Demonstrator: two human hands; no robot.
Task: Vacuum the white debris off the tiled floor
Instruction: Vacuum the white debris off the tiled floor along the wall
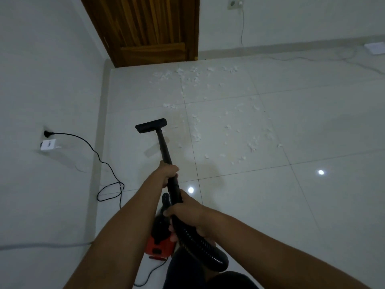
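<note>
The left hand (169, 171) grips the black wand (164, 149) forward. The right hand (186, 209) grips it behind, at the hose (200, 240) joint. Both are wrapped round the tube. The floor nozzle (151, 125) lies ahead of the left hand. The white debris (210, 126) is scattered ahead and right of both hands, mostly beside the nozzle.

- Risk: a straight forward stroke would likely miss most flakes.
- Risk: a fast sweep may scatter the light pieces.
- Risk: the power cord (100, 159), looped left of the hands, could pull tight if the vacuum body (160, 245) is dragged forward.
</note>
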